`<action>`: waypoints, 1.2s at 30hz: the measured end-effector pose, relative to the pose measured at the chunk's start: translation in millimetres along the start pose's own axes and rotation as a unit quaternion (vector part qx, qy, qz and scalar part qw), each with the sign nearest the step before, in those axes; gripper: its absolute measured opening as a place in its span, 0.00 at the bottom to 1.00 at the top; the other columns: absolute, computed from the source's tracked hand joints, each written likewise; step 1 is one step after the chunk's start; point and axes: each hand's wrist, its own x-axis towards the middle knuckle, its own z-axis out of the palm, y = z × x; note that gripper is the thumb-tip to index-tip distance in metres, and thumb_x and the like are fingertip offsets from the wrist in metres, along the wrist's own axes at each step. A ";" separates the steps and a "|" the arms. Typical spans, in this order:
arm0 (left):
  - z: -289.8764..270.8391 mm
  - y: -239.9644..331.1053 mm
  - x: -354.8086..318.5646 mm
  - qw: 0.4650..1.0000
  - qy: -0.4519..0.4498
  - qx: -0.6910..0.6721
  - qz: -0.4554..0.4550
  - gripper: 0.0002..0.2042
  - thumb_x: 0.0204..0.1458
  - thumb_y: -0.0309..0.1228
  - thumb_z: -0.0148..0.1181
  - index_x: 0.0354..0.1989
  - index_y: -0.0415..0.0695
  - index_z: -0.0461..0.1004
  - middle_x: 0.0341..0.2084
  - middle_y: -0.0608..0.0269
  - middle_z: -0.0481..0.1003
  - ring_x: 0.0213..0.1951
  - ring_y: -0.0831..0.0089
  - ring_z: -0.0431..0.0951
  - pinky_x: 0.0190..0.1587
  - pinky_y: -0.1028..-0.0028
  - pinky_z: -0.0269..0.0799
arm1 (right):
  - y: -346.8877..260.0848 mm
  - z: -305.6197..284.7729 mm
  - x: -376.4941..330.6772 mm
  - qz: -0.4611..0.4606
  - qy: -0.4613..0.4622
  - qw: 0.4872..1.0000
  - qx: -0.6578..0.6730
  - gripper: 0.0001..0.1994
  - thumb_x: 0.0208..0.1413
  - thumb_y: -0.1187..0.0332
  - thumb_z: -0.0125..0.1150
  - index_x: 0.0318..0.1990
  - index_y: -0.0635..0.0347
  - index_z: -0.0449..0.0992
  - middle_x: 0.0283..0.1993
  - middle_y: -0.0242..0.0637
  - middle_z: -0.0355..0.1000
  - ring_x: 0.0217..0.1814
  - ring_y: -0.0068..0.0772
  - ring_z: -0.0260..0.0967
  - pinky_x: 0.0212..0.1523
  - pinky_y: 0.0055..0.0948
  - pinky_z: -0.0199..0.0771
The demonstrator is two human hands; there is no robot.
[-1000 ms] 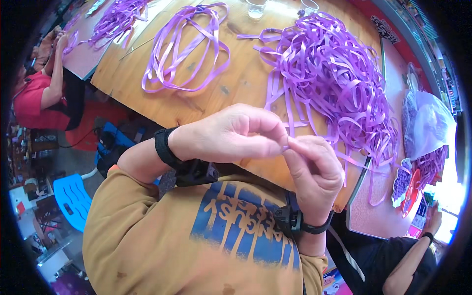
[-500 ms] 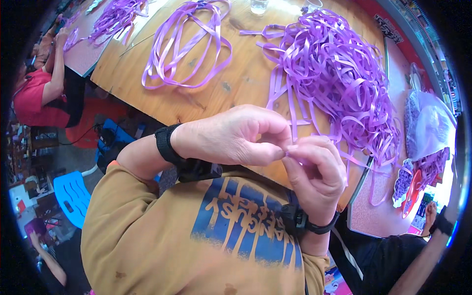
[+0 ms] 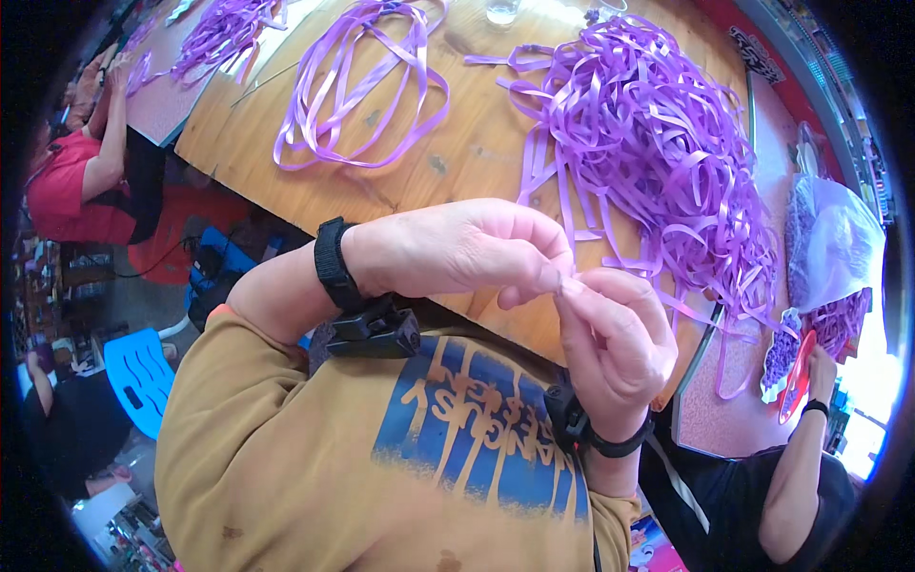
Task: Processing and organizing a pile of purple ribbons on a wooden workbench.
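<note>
My left hand (image 3: 467, 250) and my right hand (image 3: 620, 334) meet over the near edge of the table, fingertips pinched together. A thin purple ribbon (image 3: 568, 205) comes down from the pile to this pinch; its end is mostly hidden by my fingers. Beyond them and to the right lies a large tangled pile of purple ribbons (image 3: 658, 143). Farther left on the wood rests a loosely looped bundle of purple ribbon (image 3: 334, 105), apart from my hands.
The wooden table (image 3: 457, 105) carries a clear glass (image 3: 501, 11) at its far side. On the right, a plastic bag (image 3: 839, 238) and a red tray (image 3: 797, 381) lie near a co-worker's arm (image 3: 801, 477). A blue chair (image 3: 141, 381) stands at left, below a person in red (image 3: 81, 186).
My left wrist has shifted slightly right and up, and its fingers have curled closer over the pinch. The co-worker's hand at right has moved to the red tray.
</note>
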 end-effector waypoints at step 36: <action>31.1 -12.6 13.9 0.933 0.163 0.262 0.186 0.06 0.53 0.25 0.53 0.35 0.35 0.73 0.23 0.66 0.74 0.29 0.81 0.74 0.32 0.81 0.71 | 8.5 -0.4 -17.7 0.087 0.120 0.989 0.001 0.11 0.36 0.86 0.61 0.30 0.62 0.75 0.27 0.36 0.69 0.26 0.26 0.67 0.23 0.20 0.64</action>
